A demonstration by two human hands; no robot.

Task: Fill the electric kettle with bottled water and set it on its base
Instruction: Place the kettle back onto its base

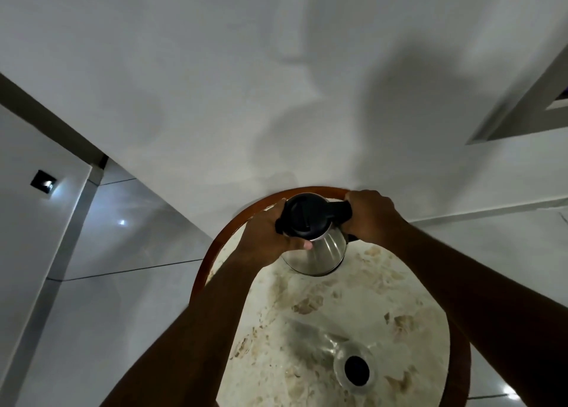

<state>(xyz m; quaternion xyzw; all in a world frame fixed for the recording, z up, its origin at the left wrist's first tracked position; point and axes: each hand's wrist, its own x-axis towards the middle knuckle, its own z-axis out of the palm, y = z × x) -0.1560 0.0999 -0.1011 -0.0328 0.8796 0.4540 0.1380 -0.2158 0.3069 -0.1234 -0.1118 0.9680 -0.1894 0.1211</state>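
Observation:
A steel electric kettle (322,253) with a black lid (307,219) stands at the far side of a round marble-topped table (384,299). My right hand (372,216) is wrapped around its black handle on the right. My left hand (267,237) grips the kettle's upper rim and lid edge on the left, thumb across the steel body. The lid is down. A clear plastic water bottle (353,366) with a black cap stands upright near the table's front, seen from above. The kettle's base is hidden or out of view.
The table has a brown wooden rim (212,253) and stands against a white wall (276,84). Glossy grey floor tiles (123,253) lie to the left. A white cabinet side (30,222) stands at far left, and a window frame (522,108) is at upper right.

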